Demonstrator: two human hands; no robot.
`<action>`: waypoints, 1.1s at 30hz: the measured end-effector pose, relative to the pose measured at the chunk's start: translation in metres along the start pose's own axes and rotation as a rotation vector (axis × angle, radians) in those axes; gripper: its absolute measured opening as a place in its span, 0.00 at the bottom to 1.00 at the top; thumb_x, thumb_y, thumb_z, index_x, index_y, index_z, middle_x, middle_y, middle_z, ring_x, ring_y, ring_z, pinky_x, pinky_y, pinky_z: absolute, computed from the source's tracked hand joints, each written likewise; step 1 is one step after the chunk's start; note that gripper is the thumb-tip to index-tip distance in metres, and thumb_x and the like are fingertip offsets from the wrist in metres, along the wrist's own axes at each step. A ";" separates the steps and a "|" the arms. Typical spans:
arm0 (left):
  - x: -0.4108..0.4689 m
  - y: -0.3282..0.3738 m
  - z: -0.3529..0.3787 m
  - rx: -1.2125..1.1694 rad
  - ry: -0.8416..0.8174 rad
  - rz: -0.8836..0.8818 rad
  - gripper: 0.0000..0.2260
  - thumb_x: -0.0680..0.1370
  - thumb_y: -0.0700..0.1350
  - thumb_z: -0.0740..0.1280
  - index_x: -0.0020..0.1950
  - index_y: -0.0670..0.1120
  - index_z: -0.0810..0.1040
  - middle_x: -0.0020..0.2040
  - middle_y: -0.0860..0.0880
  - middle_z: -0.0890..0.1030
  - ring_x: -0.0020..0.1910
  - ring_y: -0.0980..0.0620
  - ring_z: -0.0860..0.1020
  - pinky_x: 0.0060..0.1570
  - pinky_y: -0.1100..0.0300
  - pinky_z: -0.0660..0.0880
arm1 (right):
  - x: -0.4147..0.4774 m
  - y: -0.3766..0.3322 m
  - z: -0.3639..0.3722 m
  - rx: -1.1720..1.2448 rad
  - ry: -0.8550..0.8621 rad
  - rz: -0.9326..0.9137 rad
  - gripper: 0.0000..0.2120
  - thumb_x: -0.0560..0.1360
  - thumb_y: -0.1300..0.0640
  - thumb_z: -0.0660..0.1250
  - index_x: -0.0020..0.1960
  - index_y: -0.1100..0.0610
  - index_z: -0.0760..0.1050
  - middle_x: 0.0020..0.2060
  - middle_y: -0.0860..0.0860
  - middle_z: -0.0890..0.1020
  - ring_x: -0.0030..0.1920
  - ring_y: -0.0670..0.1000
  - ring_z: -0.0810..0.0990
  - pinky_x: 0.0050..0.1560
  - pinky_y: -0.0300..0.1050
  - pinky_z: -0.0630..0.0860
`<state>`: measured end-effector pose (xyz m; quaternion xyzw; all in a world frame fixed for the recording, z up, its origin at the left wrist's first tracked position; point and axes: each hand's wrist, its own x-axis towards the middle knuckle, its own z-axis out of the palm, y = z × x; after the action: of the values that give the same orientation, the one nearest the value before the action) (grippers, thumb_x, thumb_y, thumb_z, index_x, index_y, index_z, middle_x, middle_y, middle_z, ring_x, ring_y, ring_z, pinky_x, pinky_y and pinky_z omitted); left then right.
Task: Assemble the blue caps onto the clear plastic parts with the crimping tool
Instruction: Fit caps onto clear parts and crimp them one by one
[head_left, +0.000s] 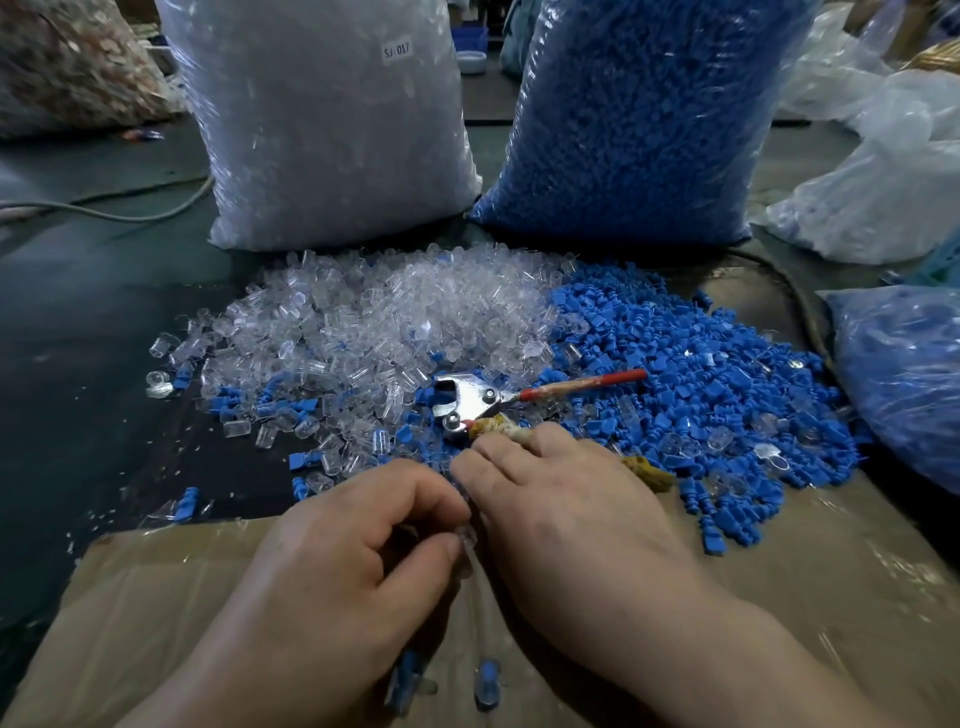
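Close under the camera, two blue-capped pieces lie on the cardboard. The left hand has its grip curled, thumb and forefinger pinching a clear part. The right hand lies over the cloth-wrapped handle of the crimping tool; whether that grip clasps it cannot be told. Beyond, clear plastic parts are heaped left of the blue caps on the tabletop.

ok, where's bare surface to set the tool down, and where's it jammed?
Free: cardboard right of the right hand, below the blue caps; cardboard left of the left hand; dark table left of the clear parts. Crowded: both piles, the crimping tool where they meet, and the bags behind.
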<state>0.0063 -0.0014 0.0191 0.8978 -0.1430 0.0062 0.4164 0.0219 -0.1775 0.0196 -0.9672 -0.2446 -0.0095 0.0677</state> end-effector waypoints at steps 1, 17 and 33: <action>0.000 0.000 -0.001 0.015 -0.007 0.008 0.10 0.68 0.51 0.71 0.47 0.62 0.79 0.40 0.63 0.82 0.37 0.61 0.80 0.35 0.74 0.71 | 0.001 0.000 -0.001 0.005 0.011 -0.004 0.13 0.77 0.51 0.59 0.61 0.47 0.67 0.57 0.45 0.74 0.50 0.52 0.67 0.46 0.47 0.64; 0.003 -0.004 0.006 -0.358 0.104 -0.187 0.21 0.76 0.32 0.70 0.46 0.62 0.80 0.35 0.52 0.84 0.34 0.53 0.85 0.32 0.68 0.77 | -0.004 0.013 -0.003 0.420 0.236 0.153 0.02 0.77 0.55 0.67 0.46 0.50 0.76 0.43 0.44 0.77 0.46 0.45 0.74 0.48 0.42 0.71; 0.008 -0.001 0.007 -0.725 0.087 -0.373 0.13 0.76 0.35 0.69 0.40 0.53 0.83 0.33 0.38 0.83 0.24 0.45 0.78 0.22 0.58 0.75 | -0.003 0.014 -0.018 2.134 0.040 0.517 0.15 0.74 0.77 0.57 0.46 0.66 0.81 0.46 0.65 0.83 0.45 0.61 0.84 0.41 0.47 0.83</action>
<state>0.0138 -0.0083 0.0151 0.7025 0.0471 -0.0824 0.7053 0.0256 -0.1934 0.0353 -0.4328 0.0841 0.2057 0.8737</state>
